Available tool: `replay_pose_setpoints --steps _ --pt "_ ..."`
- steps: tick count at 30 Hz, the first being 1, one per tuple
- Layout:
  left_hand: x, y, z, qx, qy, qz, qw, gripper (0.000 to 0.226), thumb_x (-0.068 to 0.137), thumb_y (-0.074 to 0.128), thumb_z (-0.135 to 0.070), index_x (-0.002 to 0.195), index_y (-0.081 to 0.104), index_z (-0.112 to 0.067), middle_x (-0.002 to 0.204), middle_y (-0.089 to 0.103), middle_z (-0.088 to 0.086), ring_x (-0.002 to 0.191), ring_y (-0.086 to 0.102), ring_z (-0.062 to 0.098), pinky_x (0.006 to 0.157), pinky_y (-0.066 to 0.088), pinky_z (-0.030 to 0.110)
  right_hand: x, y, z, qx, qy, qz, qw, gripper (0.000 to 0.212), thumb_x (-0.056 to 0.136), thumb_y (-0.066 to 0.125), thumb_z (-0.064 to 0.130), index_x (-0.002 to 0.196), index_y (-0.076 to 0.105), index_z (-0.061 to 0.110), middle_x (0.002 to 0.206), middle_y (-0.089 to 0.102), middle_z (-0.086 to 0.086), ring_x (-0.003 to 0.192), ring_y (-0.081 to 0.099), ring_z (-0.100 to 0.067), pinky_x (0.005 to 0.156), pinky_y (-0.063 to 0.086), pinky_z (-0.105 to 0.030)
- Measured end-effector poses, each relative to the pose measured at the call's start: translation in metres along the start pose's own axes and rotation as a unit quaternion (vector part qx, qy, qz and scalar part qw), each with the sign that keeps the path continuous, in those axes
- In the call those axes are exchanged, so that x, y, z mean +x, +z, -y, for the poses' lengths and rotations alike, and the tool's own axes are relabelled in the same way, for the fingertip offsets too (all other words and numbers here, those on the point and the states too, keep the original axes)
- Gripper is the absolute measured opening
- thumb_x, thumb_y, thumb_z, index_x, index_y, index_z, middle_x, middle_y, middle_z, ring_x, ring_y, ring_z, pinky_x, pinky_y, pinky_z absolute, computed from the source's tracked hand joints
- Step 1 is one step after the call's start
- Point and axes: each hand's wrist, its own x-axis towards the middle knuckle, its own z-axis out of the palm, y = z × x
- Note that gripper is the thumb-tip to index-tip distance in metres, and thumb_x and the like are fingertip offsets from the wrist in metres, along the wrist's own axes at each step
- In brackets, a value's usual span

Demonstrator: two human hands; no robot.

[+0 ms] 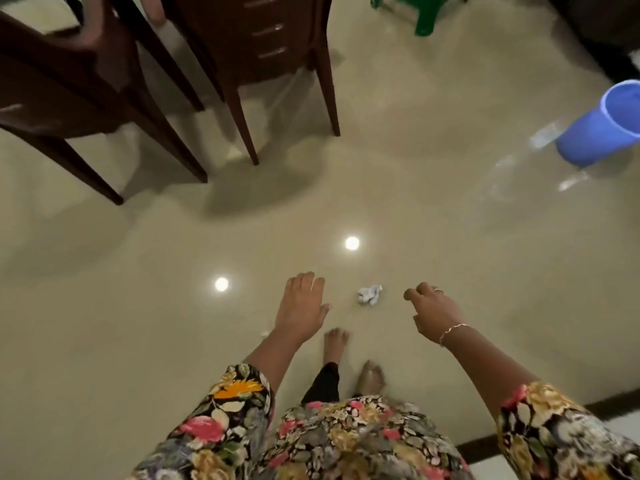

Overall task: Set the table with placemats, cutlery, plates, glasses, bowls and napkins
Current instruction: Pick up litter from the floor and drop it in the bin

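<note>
While both hands reach out over the floor (450,220), neither holds anything. The left hand (301,303), lower centre of frame, has its fingers spread and fairly straight. The right hand (433,313) has its fingers loosely curled, nothing between them.

A crumpled white wad (370,294) lies on the floor between the two hands, apart from both. It is possibly a dropped paper napkin, but it is too small and blurred to be sure. No placemats, cutlery, plates, glasses or bowls are in view, and no tabletop shows. Only two dark wooden chairs (242,64) are visible at upper left.

Risks from here:
- If the wad is a napkin, it is soiled by the floor and crushed, so it should not go on a place setting.
- The floor looks glossy, with bright lamp reflections (352,243), and the person's bare feet (336,341) are on it. Bending down for the wad could mean a slip.
- The chair legs are close ahead at upper left. Leaning forward or stepping on could knock them.
- A blue bucket (602,126) stands at the right edge, well apart from the hands. It is a trip hazard only if the person turns that way.
- A loose pinch on the light wad may drop it again.
</note>
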Motion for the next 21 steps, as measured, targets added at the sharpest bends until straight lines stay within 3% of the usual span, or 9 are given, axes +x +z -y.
replay_pose_setpoints --steps 5,9,11,14,16,18,19,21 --pt "0.056 0.084 0.018 -0.018 -0.002 0.013 1.000 0.053 0.099 0.039 -0.036 0.143 0.028 -0.009 0.149 0.026 0.013 0.138 0.022 0.026 0.116 0.009 0.034 0.087 0.069 -0.006 -0.042 -0.014 0.060 0.997 0.044 0.087 0.044 0.007 0.130 0.040 0.017 0.128 0.042 -0.007 0.119 0.044 -0.027 0.093 0.043 -0.033" --pt "0.103 0.163 0.033 -0.016 -0.001 0.041 0.999 0.053 0.098 0.040 -0.035 0.143 0.030 -0.008 0.147 0.028 0.014 0.136 0.025 0.028 0.117 0.011 0.036 0.160 0.139 -0.002 -0.105 -0.076 0.081 0.988 0.048 0.087 0.041 0.004 0.133 0.036 0.016 0.133 0.039 -0.010 0.120 0.043 -0.028 0.096 0.038 -0.034" --pt "0.122 0.200 0.038 -0.022 0.002 0.041 0.999 0.052 0.092 0.055 -0.031 0.134 0.044 -0.003 0.138 0.041 0.019 0.128 0.039 0.035 0.114 0.023 0.042 0.192 0.177 -0.002 -0.137 -0.099 0.098 0.981 0.051 0.087 0.040 0.003 0.136 0.033 0.015 0.137 0.035 -0.014 0.122 0.042 -0.029 0.097 0.037 -0.034" --pt "0.141 0.261 0.049 -0.050 0.001 0.063 0.997 0.052 0.068 0.081 -0.026 0.109 0.063 0.001 0.112 0.061 0.023 0.103 0.060 0.039 0.095 0.047 0.048 0.236 0.231 -0.002 -0.187 -0.130 0.112 0.967 0.050 0.089 0.042 0.005 0.138 0.033 0.012 0.136 0.038 -0.017 0.120 0.046 -0.032 0.096 0.038 -0.037" --pt "0.148 0.297 0.055 -0.071 -0.006 0.063 0.995 0.051 0.076 0.075 -0.025 0.117 0.059 0.001 0.122 0.056 0.023 0.113 0.054 0.040 0.102 0.041 0.048 0.263 0.264 -0.004 -0.218 -0.164 0.074 0.959 0.051 0.075 0.066 0.009 0.124 0.053 0.012 0.118 0.054 -0.019 0.101 0.060 -0.037 0.086 0.046 -0.042" --pt "0.156 0.330 0.061 -0.082 -0.008 0.055 0.995 0.050 0.090 0.060 -0.027 0.131 0.047 -0.002 0.139 0.042 0.020 0.129 0.037 0.036 0.114 0.023 0.043 0.291 0.294 -0.012 -0.244 -0.175 0.052 0.953 0.058 0.043 0.086 0.008 0.099 0.069 0.015 0.094 0.065 -0.016 0.077 0.067 -0.039 0.069 0.051 -0.048" --pt "0.159 0.345 0.065 -0.073 -0.008 0.049 0.996 0.050 0.093 0.054 -0.029 0.135 0.043 -0.004 0.143 0.037 0.018 0.133 0.032 0.034 0.115 0.017 0.041 0.303 0.307 -0.015 -0.249 -0.173 0.046 0.952 0.059 0.039 0.088 0.007 0.095 0.070 0.017 0.096 0.066 -0.015 0.080 0.067 -0.040 0.068 0.051 -0.052" --pt "0.164 0.370 0.076 -0.044 0.002 0.044 0.998 0.050 0.093 0.054 -0.030 0.134 0.043 -0.005 0.142 0.037 0.018 0.133 0.033 0.033 0.115 0.017 0.040 0.321 0.321 -0.013 -0.278 -0.172 0.051 0.944 0.056 0.056 0.082 0.008 0.108 0.065 0.022 0.120 0.058 -0.018 0.104 0.060 -0.041 0.079 0.045 -0.060"
